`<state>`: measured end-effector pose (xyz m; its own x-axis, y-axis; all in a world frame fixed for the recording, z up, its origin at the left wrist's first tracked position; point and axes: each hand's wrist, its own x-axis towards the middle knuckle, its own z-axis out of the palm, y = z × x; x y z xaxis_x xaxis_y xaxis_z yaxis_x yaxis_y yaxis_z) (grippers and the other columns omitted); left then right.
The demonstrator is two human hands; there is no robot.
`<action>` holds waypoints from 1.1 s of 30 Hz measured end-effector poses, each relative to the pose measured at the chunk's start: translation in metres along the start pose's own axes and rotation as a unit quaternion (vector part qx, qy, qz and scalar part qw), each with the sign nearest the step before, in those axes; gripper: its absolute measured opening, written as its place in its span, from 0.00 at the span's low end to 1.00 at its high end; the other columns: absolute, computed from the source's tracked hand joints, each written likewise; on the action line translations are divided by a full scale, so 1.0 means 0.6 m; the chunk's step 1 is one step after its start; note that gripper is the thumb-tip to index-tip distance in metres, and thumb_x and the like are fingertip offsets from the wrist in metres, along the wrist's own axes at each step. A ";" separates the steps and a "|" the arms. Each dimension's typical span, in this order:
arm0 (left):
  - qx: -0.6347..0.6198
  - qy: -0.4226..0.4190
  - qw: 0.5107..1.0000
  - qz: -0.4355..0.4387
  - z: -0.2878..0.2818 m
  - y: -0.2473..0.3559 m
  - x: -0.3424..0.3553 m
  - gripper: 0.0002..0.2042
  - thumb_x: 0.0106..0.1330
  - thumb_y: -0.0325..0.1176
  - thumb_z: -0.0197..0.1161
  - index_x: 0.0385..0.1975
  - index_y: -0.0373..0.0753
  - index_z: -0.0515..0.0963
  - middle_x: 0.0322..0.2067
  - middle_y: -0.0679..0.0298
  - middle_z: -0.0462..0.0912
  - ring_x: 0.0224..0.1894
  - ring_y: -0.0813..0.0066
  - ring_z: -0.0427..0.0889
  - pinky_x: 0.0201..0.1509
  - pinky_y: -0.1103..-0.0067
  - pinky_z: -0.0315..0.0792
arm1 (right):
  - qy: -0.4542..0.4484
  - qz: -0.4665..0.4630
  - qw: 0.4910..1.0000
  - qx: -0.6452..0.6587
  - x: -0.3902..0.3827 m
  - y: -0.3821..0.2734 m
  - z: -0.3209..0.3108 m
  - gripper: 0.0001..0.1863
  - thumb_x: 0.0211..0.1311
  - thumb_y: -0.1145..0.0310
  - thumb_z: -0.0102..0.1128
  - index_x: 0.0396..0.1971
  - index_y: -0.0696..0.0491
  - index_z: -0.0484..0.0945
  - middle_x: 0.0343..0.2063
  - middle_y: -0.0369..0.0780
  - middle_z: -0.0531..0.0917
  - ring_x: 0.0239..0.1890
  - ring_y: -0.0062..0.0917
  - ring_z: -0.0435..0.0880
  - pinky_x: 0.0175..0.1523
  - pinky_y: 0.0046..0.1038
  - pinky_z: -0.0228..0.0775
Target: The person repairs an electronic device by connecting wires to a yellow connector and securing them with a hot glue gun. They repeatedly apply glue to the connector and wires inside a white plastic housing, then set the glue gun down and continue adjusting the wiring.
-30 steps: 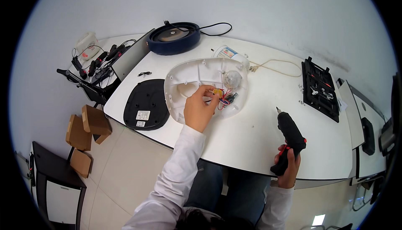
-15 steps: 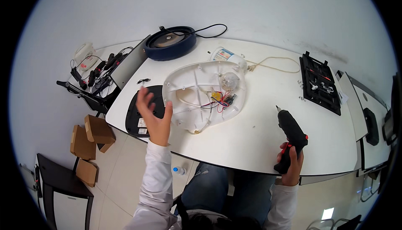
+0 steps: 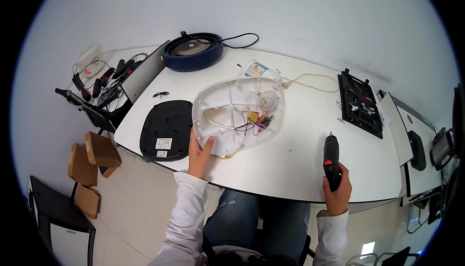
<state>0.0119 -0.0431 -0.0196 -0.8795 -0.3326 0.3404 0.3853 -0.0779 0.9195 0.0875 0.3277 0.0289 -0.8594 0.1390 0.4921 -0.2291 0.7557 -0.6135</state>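
Observation:
My left hand (image 3: 198,155) grips the lower-left rim of a white plastic housing (image 3: 220,95) lying open on the white table, thumb on top. Inside the housing are a clear domed part (image 3: 268,100), a yellow component (image 3: 252,117) and a tangle of coloured wires (image 3: 256,126). A black plastic plate (image 3: 167,121) with pale labels lies just left of it. At the table's right front, my right hand (image 3: 337,192) is wrapped round a black cordless screwdriver (image 3: 331,152) with a red button, its bit pointing away from me, to the right of the housing.
Behind are a dark blue round base (image 3: 193,60) with a cord, a white cylindrical container (image 3: 256,70) and a cream cable (image 3: 317,90). An open black tool case (image 3: 353,99) with small parts lies right. A side desk holds dark cabled devices (image 3: 106,79); cardboard boxes (image 3: 99,152) stand lower left.
My left hand left the yellow component, swung open to the left, and now holds the housing's lower-left rim. The screwdriver has turned in my right hand, its bit now more directly forward.

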 end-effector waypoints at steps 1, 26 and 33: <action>0.000 -0.002 1.000 0.013 -0.001 -0.003 -0.001 0.27 0.69 0.30 0.55 0.66 0.34 0.56 0.61 0.59 0.66 0.61 0.74 0.66 0.64 0.79 0.58 | -0.013 0.004 0.999 -0.052 -0.001 -0.009 -0.006 0.26 0.52 0.73 0.63 0.52 0.60 0.69 0.36 0.47 0.81 0.33 0.35 0.82 0.41 0.29 0.74; -0.028 -0.043 0.998 0.039 0.013 0.041 -0.020 0.28 0.66 0.25 0.59 0.66 0.30 0.59 0.57 0.56 0.72 0.56 0.76 0.72 0.61 0.80 0.64 | -0.042 -0.033 0.945 -0.324 0.002 0.042 -0.009 0.35 0.52 0.72 0.62 0.63 0.52 0.62 0.61 0.47 0.65 0.66 0.46 0.59 0.67 0.58 0.45; -0.015 -0.045 0.998 0.052 0.006 0.038 -0.019 0.28 0.64 0.23 0.59 0.65 0.29 0.60 0.55 0.57 0.73 0.51 0.76 0.74 0.57 0.81 0.66 | 0.028 -0.190 0.969 -0.155 -0.005 -0.042 0.038 0.18 0.51 0.83 0.58 0.44 0.58 0.77 0.45 0.44 0.79 0.51 0.41 0.77 0.59 0.37 0.66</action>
<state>0.0298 -0.0375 -0.0015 -0.8558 -0.2537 0.4508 0.4821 -0.0752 0.8729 0.0856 0.2937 0.0288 -0.7111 -0.1589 0.6849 -0.3681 0.9141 -0.1702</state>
